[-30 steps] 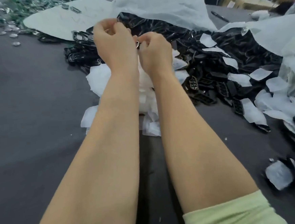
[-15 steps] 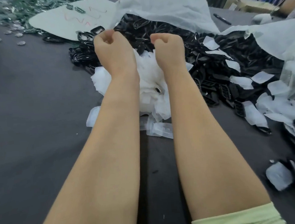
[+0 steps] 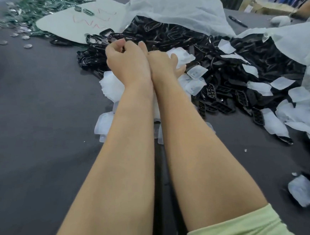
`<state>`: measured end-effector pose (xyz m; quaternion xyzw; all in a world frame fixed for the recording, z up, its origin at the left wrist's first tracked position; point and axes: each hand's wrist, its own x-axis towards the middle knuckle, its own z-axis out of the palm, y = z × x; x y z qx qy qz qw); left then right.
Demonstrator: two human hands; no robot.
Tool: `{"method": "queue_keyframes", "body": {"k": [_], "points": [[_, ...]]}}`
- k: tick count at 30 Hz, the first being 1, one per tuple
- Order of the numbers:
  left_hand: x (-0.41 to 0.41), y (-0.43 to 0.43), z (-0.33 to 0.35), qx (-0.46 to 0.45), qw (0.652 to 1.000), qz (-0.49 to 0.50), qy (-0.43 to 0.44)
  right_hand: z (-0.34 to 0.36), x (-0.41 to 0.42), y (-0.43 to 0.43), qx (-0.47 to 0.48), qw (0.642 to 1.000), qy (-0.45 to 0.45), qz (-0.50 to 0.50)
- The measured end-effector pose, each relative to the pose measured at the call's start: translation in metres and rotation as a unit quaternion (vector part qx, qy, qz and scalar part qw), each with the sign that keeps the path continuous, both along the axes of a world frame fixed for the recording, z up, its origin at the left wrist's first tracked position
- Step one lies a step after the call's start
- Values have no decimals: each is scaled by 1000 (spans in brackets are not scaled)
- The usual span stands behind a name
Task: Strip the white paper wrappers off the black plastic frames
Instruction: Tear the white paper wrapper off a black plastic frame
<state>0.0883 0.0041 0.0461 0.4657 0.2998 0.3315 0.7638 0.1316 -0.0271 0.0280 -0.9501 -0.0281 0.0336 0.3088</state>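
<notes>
black plastic frames (image 3: pixel 172 36) lie in a loose heap across the upper middle and right of the frame, on a dark grey surface (image 3: pixel 40 126), partly under a big white sheet (image 3: pixel 175 8). many on the right are bare; others, scattered toward the right edge, are in their white paper wrappers (image 3: pixel 277 83). a mound of what look like shed wrappers sits at centre, under the two wrists.

the left hand (image 3: pixel 127 62) is drawn into a curled fist at the near edge of the heap; something dark shows between its fingers, but whether that grip is clamped on a frame i cannot tell. the right hand (image 3: pixel 163 64), pressed against the left at the wrist, has its fingers (image 3: pixel 173 57) spread apart and lying on a wrapped piece (image 3: pixel 184 54) just right of centre, not clearly closed round it.

my reading: this is the gap between pieces, with the right hand going for the next wrapped one. the next move calls for closing on that piece, lifting it free of its neighbours, then finding a loose paper edge for the left hand to pull against.

that wrapped piece lies flat, its long axis running roughly left to right, tipped slightly up toward the right. the heap has no common heading: one ribbed frame (image 3: pixel 211 90) points up the picture, others beside it lie crosswise.
</notes>
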Motion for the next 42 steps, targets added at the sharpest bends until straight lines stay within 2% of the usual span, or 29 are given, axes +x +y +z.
{"method": "queue_keyframes", "body": {"k": [5, 13, 16, 22, 27, 37, 42], "points": [[2, 1, 1, -17, 1000, -15, 0, -4, 5, -2, 59, 998, -16, -2], [0, 3, 2, -55, 998, -22, -12, -1, 4, 0, 66, 998, -15, 10], [0, 0, -1, -39, 999, -17, -10, -3, 5, -2, 84, 996, -22, 13], [4, 14, 2, -73, 997, -17, 5, -2, 2, 4, 21, 998, -16, 63], [12, 28, 7, -109, 988, -94, 55, -2, 1, 6, 4, 998, -27, 62], [8, 26, 11, -69, 985, -142, 63, 2, -6, 1, 75, 993, -87, 37], [3, 12, 14, 38, 988, -134, 67, 7, -17, -6, 122, 983, -125, 50]]}}
